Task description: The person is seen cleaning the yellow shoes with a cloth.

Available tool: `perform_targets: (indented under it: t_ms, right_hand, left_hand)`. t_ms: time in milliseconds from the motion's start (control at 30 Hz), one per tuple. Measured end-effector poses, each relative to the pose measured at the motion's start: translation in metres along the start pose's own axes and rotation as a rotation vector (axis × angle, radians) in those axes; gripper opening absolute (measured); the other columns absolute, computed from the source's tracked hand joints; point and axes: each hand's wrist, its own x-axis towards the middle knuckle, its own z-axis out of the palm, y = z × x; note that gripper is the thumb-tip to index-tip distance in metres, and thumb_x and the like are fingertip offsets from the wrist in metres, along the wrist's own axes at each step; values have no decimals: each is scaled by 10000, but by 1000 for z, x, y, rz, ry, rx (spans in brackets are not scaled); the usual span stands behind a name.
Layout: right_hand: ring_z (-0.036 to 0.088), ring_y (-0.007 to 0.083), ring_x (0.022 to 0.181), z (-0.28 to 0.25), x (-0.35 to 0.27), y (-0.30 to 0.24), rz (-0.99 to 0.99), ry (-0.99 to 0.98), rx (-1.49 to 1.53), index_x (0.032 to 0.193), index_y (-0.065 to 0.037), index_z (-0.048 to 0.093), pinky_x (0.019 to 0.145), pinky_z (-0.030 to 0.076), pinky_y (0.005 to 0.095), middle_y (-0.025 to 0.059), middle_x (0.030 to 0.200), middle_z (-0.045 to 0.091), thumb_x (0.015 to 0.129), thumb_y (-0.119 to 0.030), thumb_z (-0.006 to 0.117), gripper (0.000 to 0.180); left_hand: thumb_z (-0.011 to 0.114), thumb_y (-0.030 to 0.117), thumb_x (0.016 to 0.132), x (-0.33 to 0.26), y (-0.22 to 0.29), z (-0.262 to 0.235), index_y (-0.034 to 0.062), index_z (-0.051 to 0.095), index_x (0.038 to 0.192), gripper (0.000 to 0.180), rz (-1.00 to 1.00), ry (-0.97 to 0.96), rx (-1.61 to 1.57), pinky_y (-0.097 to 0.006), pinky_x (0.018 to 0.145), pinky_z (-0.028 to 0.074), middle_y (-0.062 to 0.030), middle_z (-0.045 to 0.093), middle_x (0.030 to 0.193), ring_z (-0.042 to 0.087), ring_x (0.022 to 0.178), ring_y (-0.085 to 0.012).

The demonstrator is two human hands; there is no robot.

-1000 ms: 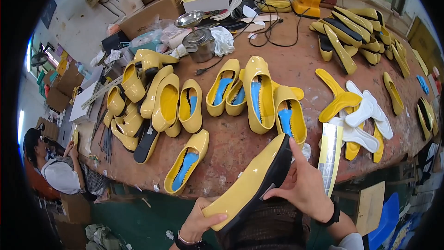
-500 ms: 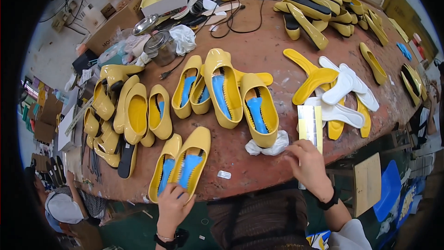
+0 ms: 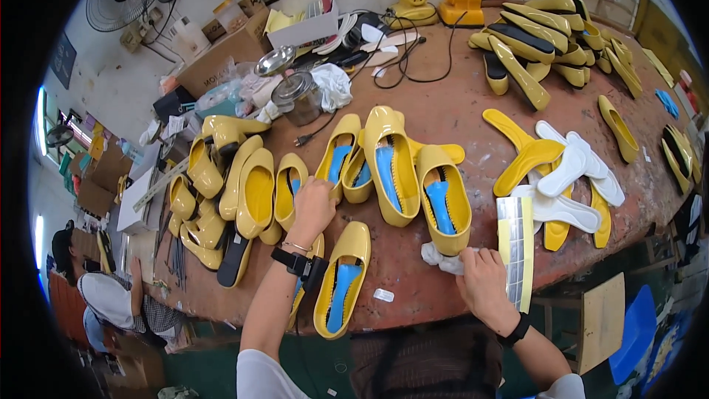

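A shiny metal canister [image 3: 298, 107] stands on the scuffed, matt worktop [image 3: 436, 107]. Nearer than the canister are smooth, glossy yellow pumps [image 3: 385, 125]; far to its right, smooth, matt white insoles [image 3: 565, 170].

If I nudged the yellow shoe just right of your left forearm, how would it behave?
The shoe would probably slide rather than roll, as it stands sole-down. Its hollow, open top suggests it is fairly light for its size. Its near end seems to reach the edge of the table, so a push that way could tip it off.
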Motion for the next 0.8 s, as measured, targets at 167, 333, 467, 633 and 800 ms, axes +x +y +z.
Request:
perform_targets:
  t_ms: [167, 333, 467, 633, 800]
  right_hand:
    - [664, 196, 898, -30, 1, -8, 392, -261, 987, 1263, 7, 595, 816, 505, 303, 134, 961, 713, 865, -57, 636, 406]
    - [617, 166, 1091, -47, 8, 6, 492, -429, 1452, 1376, 14, 552, 952, 472, 276, 105, 1202, 666, 923, 47, 479, 460]
    - [549, 187, 1254, -85, 19, -26, 465, -412, 1759, 1358, 27, 559, 1053, 453, 315, 139, 1415, 503, 892, 105, 494, 477]
    - [610, 194, 994, -113, 16, -60, 108, -20, 1080, 1228, -73, 685, 811, 518, 277, 94, 1043, 565, 670, 173, 654, 611]
    - [623, 273, 900, -102, 36, -108, -274, 489, 368, 995, -114, 697, 728, 487, 350, 105, 1052, 615, 622, -14, 740, 389]
  left_hand:
    - [746, 48, 789, -6, -33, -23, -27, 666, 989, 228, -89, 220, -705, -316, 789, 474, -93, 642, 899, 600, 861, -189]
    - [694, -47, 840, -61, 23, -82, -53, 650, 988, 155, -218, 158, -1082, -248, 812, 458, -19, 574, 932, 581, 900, -112]
    - [707, -52, 852, -110, 55, -109, -73, 644, 1016, 176, -181, 190, -1273, -251, 821, 475, -39, 561, 967, 584, 916, -116]
    - [731, -42, 840, -134, 91, -111, -79, 652, 1023, 202, -77, 129, -1309, -270, 808, 492, -68, 575, 980, 590, 917, -129]
    - [768, -22, 790, -146, 121, -112, -53, 678, 982, 215, -34, 97, -1224, -279, 773, 493, -103, 604, 939, 612, 859, -192]
